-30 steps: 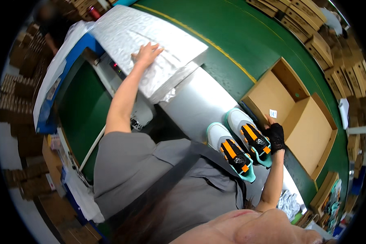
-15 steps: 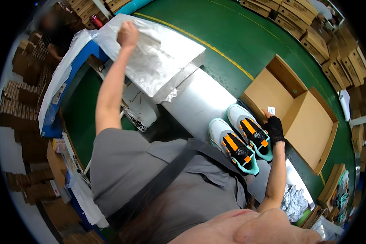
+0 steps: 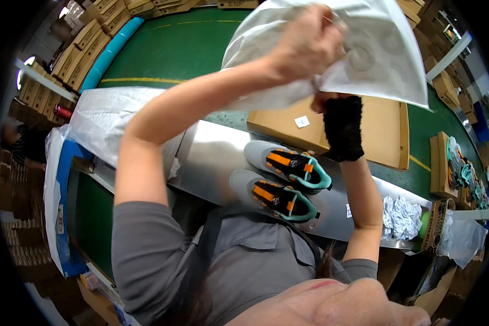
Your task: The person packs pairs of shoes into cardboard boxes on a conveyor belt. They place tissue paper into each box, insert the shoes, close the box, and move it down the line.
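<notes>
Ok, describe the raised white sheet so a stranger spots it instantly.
Find the metal bench, then the open cardboard box at its far edge. Above that box in the picture, the bare left hand grips the white sheet. Unlike the pale stack at the bench's left, it hangs in midair.

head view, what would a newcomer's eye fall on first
Probably the thin white sheet, raised at the top in the bare left hand, with the black-gloved right hand at its lower edge. Next, the grey shoes with black, orange and teal parts, side by side on the shiny metal table, nearer the person than the open brown cardboard box.
</notes>
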Motion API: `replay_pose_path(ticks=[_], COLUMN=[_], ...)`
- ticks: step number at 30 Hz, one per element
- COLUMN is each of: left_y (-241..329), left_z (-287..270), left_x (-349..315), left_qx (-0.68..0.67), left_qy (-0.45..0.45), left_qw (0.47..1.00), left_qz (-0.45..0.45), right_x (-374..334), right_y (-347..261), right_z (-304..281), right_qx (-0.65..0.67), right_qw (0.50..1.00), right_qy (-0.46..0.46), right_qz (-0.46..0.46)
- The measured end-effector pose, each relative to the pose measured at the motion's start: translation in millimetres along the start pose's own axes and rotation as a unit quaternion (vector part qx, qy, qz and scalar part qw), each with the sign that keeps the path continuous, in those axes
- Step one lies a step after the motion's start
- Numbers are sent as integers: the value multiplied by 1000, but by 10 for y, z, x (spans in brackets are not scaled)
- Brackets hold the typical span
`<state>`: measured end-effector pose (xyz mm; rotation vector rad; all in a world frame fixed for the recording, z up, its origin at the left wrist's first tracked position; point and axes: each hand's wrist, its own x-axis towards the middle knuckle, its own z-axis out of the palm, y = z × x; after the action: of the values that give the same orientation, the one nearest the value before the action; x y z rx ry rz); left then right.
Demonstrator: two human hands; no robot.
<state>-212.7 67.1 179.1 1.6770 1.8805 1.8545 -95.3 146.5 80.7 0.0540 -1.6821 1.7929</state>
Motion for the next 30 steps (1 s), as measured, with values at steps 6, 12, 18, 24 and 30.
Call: replay_pose_path(ticks=[6, 12, 18, 24, 30], left_y=[-751, -1485, -2024, -2281, -2101], left_z=[511, -100, -767, -563, 91], left_x=[-299, -1083, -1442, -1464, -1576], left_qx=[309, 535, 288, -284, -256], left_qy=[-72, -298, 74, 188, 177], left_qw=[936, 769, 855, 761, 784], left_qz=[149, -185, -426, -553, -537], right_x=[141, -619, -1306, -1711, -1952], right_y=[86, -193, -192, -243, -154], right_z=[-1500, -2958, -3069, -1491, -248], right_qx=[85, -58, 2, -498, -537], right_qw=[941, 877, 868, 836, 762], right_qy=[327, 475, 492, 228, -347], right_qz=[0, -41, 69, -3, -107])
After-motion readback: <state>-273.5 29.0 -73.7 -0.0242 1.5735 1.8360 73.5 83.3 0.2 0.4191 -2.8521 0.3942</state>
